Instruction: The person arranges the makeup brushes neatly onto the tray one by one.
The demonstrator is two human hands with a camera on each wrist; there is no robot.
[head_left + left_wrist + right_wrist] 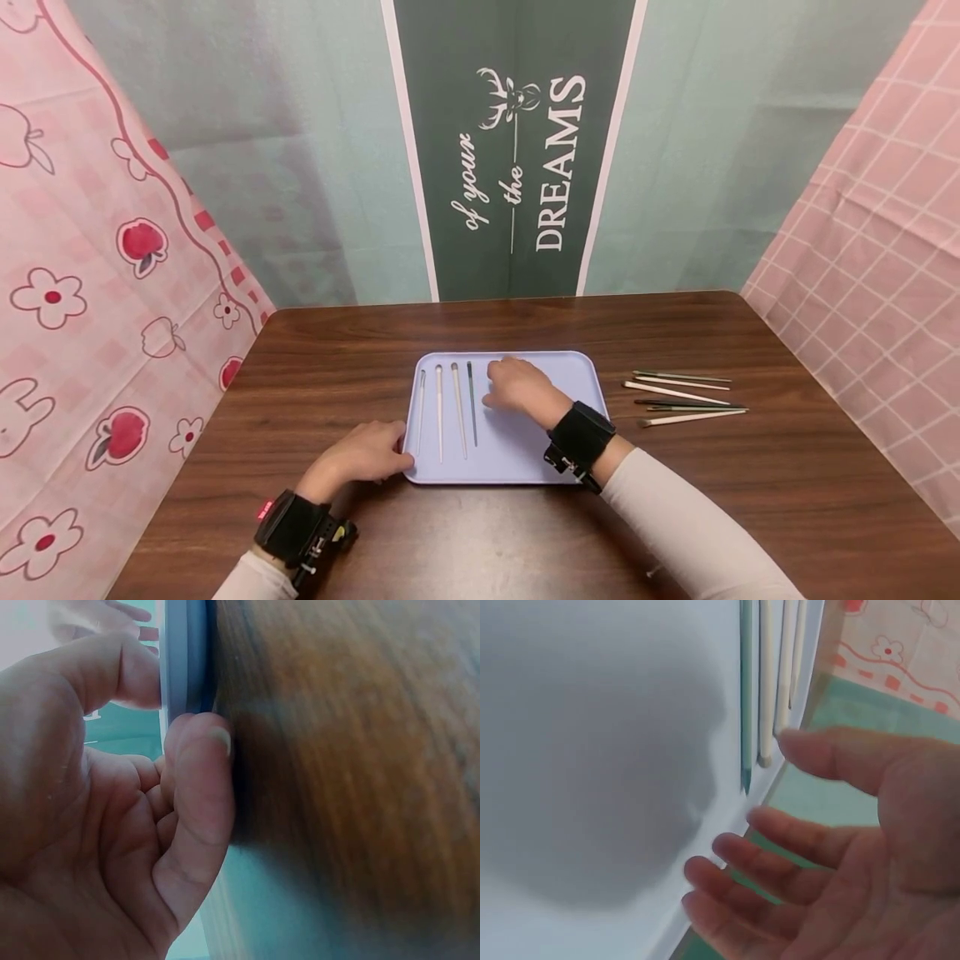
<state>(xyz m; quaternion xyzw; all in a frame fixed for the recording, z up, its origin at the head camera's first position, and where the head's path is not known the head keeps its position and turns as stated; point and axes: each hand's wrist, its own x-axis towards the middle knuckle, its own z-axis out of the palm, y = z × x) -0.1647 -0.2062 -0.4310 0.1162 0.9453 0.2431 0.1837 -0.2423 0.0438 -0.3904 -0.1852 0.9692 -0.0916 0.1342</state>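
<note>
A pale lavender tray (525,454) lies on the wooden table. On its left half several slim brushes lie roughly side by side, among them a pale-handled brush (440,417) and a dark green brush (472,404). My left hand (367,452) grips the tray's left edge near the front corner, thumb at the rim (172,682) and fingers curled against the side. Above the tray, just right of the green brush, hovers my right hand (521,387). Its fingers (780,840) are spread and relaxed in the right wrist view, with nothing between them.
Right of the tray, a loose group of several brushes (677,393) lies on the table (750,483), some pale, some green or dark, their handles pointing right. Behind the table hangs a green curtain (330,208); pink cloths flank both sides.
</note>
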